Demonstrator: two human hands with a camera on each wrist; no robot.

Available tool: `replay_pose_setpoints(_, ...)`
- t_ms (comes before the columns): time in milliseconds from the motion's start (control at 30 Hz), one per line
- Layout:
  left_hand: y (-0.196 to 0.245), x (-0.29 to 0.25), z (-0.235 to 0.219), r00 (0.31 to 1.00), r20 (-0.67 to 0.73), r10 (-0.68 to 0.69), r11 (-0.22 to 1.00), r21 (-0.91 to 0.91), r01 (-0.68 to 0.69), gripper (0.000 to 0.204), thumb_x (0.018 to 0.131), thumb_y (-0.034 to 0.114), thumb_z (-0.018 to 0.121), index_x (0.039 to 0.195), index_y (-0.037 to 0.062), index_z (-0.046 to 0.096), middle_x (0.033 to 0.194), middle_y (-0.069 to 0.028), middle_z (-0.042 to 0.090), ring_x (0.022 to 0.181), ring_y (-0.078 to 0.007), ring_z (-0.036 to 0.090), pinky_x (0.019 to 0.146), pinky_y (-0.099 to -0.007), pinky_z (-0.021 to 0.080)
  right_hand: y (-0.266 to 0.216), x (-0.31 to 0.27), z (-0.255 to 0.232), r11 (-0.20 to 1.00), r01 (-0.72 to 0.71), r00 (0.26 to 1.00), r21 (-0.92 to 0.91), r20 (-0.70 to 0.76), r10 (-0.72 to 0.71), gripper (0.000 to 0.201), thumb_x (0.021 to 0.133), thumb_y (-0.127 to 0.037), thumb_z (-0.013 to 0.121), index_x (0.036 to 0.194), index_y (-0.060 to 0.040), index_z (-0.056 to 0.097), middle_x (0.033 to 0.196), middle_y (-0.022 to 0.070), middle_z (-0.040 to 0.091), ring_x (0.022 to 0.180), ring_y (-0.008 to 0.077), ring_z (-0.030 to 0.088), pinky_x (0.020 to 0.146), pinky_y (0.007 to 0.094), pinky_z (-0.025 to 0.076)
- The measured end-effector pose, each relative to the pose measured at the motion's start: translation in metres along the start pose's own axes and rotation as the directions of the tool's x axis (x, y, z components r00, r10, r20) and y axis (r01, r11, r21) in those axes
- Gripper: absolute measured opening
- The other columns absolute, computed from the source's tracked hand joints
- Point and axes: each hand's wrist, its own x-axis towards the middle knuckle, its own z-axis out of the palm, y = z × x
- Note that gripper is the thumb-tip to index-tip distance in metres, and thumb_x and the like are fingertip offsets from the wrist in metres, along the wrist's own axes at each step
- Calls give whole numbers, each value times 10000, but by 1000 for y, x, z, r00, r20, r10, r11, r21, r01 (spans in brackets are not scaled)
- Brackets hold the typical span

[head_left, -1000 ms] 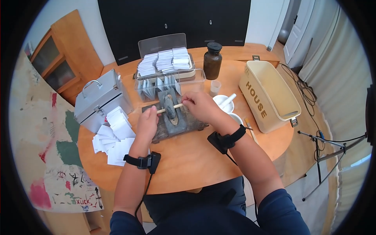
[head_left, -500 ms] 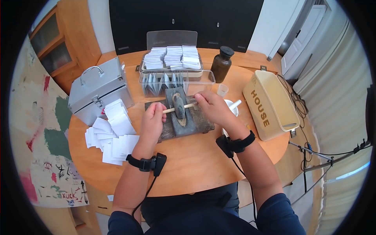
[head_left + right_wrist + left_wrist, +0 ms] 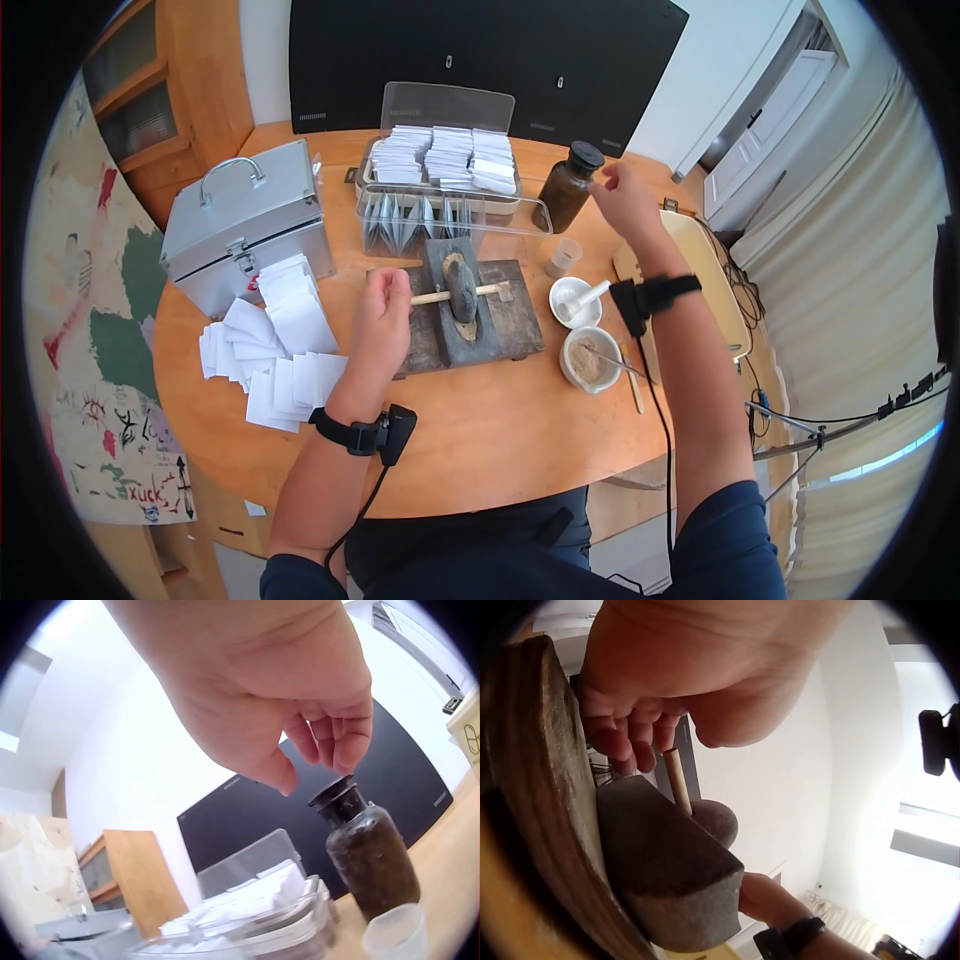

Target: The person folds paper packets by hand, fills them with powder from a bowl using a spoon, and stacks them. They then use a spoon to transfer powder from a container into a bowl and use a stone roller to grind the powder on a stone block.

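A stone grinding wheel [image 3: 461, 287] with a wooden axle [image 3: 430, 298] stands upright in a boat-shaped grey trough [image 3: 455, 350] on a dark wooden base [image 3: 515, 325]. Beside the axle's left end is my left hand [image 3: 384, 315]. In the left wrist view, its loosely curled fingers [image 3: 641, 742] are close to the bare axle tip, with the thumb apart. My right hand [image 3: 632, 205] is at the brown glass bottle [image 3: 566, 195]. In the right wrist view, its bent fingers [image 3: 346, 746] hover just above the black stopper [image 3: 334, 793], holding nothing.
A plastic cup [image 3: 565, 257], a small white mortar [image 3: 557, 310] with pestle, and a mortar [image 3: 567, 378] of powder stand on the right. The cream bin [image 3: 690, 230] lies beyond. Packet boxes [image 3: 450, 103], a metal case [image 3: 240, 210] and white papers [image 3: 300, 310] occupy the back and left.
My right hand has let go of the axle's right end and moved right and back to the bottle. My left hand has come off the axle's left end and stays beside it.
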Motion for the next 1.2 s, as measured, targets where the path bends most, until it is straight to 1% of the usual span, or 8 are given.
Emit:
replay_pose_setpoints(133,-6,5,-4,972,-136,190,981,67,-183,262,1038,286,473,1057,27,512,815,7,503,705,-77,454,645,-250,405,10,47,22,985,98,990,-144,-83,-110,600,783,-329,756,1219,21,539,1179,229,607,1017,363,632,878,422,516)
replay_pose_setpoints(200,5,0,-5,959,-175,223,975,30,-221,238,1035,258,485,1080,25,501,827,7,499,725,-73,454,659,-237,402,-1,59,26,979,19,1000,-202,9,-18,704,723,-365,810,1232,23,518,1261,251,554,1065,381,617,906,420,515)
replay_pose_setpoints(300,7,-1,-7,948,-190,255,967,36,-252,210,1028,224,501,1095,24,491,853,6,497,751,-67,453,674,-223,395,1,81,38,985,-48,993,-167,101,65,764,669,-379,850,1223,32,521,1211,254,595,1095,375,616,921,407,513)
replay_pose_setpoints(467,19,-5,-9,959,-169,226,971,-41,-236,194,1021,196,512,1109,25,488,888,4,500,775,-64,453,686,-215,395,16,92,45,997,-9,976,-81,215,26,738,654,-342,855,1208,41,554,1138,241,649,1090,356,628,926,386,511)
replay_pose_setpoints(733,43,-20,-10,943,-180,278,956,-38,-289,211,987,134,561,1147,22,481,948,-12,512,811,-62,469,721,-206,425,14,75,11,994,55,998,-93,4,-55,638,669,-315,834,1165,18,612,1116,223,662,1056,356,636,903,395,515)
replay_pose_setpoints(867,70,-39,-17,949,-59,311,942,-116,-316,212,976,84,553,1166,27,477,966,-16,532,862,-73,506,773,-218,435,-10,50,-62,980,196,975,-44,-102,-200,609,691,-330,810,1146,28,620,1018,221,688,962,358,670,834,395,529)
replay_pose_setpoints(1067,101,-77,-36,962,121,245,969,-16,-245,305,926,50,600,1204,39,475,1022,-27,561,926,-92,534,820,-245,445,-46,-40,-161,927,347,936,143,6,-351,559,739,-276,805,1130,71,607,942,115,681,890,163,638,801,291,513)
replay_pose_setpoints(1200,101,-103,-39,916,327,231,939,172,-299,409,870,49,649,1237,43,469,1104,-45,574,1058,-137,543,935,-307,440,-69,-137,-166,876,248,937,415,126,-325,549,707,-213,829,1132,39,591,978,93,669,906,146,623,822,291,507)
